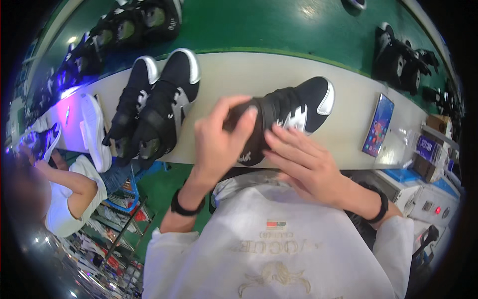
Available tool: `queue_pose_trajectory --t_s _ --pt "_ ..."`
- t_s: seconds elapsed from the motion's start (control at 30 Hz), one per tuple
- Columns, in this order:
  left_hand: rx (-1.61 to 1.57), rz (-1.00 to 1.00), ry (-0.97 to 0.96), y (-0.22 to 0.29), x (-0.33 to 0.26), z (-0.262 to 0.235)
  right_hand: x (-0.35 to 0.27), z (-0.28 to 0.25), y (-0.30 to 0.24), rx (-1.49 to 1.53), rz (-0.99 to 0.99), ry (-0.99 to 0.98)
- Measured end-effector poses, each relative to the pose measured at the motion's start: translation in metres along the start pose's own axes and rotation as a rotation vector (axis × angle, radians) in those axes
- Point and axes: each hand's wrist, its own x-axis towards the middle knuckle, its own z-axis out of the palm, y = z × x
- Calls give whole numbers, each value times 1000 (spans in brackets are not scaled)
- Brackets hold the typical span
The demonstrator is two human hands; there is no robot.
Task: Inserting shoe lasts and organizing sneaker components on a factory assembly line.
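Shoe in work: we see one black shoe (288, 99) with shiny toe cap on the pale table (343, 124), between our two hands; its toe points far and right, its heel is near us.
Left hand: our left hand (219, 134) is at the collar, the thumb and the fingers bent around it and holding it.
Right hand: our right hand (306, 162) lies along the near side of this shoe, the fingers straight and close together, a little blurred; where the thumb is, we cannot tell.
Pair at left: two similar shoes (168, 102) stand side by side, toes to the far side.
White shoe: farther left, we see a white shoe (95, 132).
Phone: at the right, a phone (378, 124) lies with lit screen.
Co-worker: at the left sits a person (74, 197) in white top.
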Motion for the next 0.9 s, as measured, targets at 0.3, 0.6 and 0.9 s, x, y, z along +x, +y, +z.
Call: queue_pose_trajectory --t_s 0.3,0.6,0.9 --pt "307 469 63 0 -55 14 -49 -13 -10 -58 72 33" --pt "306 499 54 0 -57 18 -42 15 -6 -81 -72 72" --pt "329 490 47 -1 -60 17 -44 25 -5 -191 -37 37"
